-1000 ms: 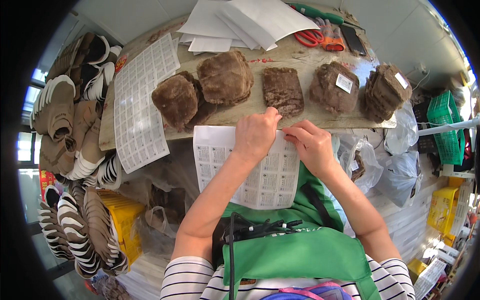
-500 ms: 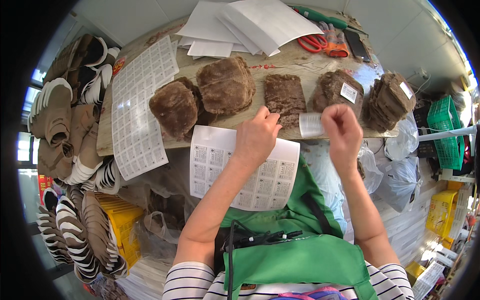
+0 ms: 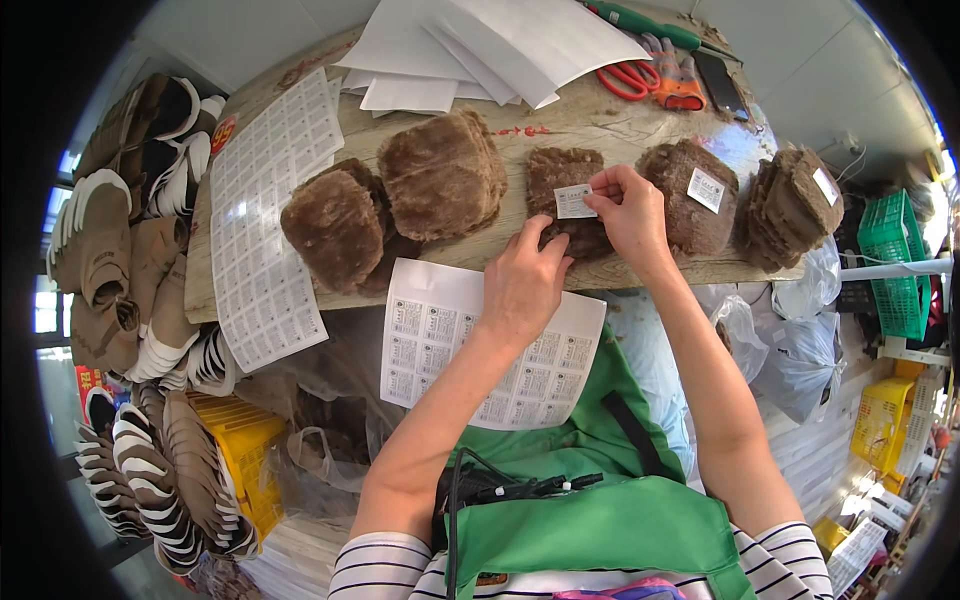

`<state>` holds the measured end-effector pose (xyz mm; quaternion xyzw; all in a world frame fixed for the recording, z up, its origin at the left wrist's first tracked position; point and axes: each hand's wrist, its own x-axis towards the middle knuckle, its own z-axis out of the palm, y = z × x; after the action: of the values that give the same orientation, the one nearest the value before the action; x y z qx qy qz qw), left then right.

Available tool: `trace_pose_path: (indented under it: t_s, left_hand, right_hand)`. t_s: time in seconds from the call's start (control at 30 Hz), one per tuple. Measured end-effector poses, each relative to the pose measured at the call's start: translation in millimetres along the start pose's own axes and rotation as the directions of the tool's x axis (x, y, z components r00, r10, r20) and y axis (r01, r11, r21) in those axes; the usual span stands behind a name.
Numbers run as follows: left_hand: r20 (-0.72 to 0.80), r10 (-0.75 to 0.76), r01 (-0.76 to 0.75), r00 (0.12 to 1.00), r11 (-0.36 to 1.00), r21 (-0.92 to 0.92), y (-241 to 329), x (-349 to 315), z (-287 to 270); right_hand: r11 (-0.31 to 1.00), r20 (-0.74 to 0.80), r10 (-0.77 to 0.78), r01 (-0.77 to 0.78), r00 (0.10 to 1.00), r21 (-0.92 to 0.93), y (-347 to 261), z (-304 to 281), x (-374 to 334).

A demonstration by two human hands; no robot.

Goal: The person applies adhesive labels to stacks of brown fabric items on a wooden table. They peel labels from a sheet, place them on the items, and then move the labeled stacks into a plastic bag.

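My right hand pinches a small white printed label by its right edge. The label lies over a brown fur piece near the middle of the table. My left hand is lowered over a sheet of labels, fingers bent but apart, with fingertips at the near edge of that fur piece. The sheet hangs over the table's front edge, above my green apron. Just right of my right hand, a stack of fur pieces bears a white label on top.
Two more fur stacks stand at left, and a labelled one at far right. A long label sheet lies left. White paper, red scissors, a glove and a phone lie behind. Shoes crowd the left.
My right hand has moved left and slightly up, bringing the label from the table's front edge onto the middle fur piece. The left hand stays near the same place.
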<state>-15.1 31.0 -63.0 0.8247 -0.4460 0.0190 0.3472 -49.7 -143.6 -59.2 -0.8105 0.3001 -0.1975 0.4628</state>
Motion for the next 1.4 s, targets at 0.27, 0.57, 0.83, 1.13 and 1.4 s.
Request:
trace_pose_path:
  t_s: [0.27,0.57,0.83,1.13,1.4]
  left_hand:
    - [-0.003,-0.035,0.035,0.999,0.999,-0.027,0.4,3.4,1.7]
    - [0.087,-0.039,0.026,0.995,0.989,0.144,2.6,7.7,9.4]
    - [0.111,-0.053,0.029,0.992,0.978,0.207,4.0,7.3,12.9]
    - [0.058,-0.016,0.005,0.998,0.983,0.183,4.8,2.8,12.2]
    - [-0.1,-0.029,0.031,0.995,0.999,0.026,14.3,-7.2,-14.4]
  right_hand:
    - [0.997,-0.031,-0.04,0.038,0.999,-0.06,4.9,3.4,3.0]
    - [0.983,-0.028,-0.068,0.063,0.997,-0.17,1.0,4.6,4.0]
    - [0.763,-0.006,-0.203,0.154,0.979,-0.627,-14.1,-1.0,7.0]
    - [0.846,0.006,-0.221,0.194,0.975,-0.497,-15.0,-0.9,2.7]
    - [0.952,-0.165,-0.105,0.147,0.981,0.267,-18.1,-41.8,-0.2]
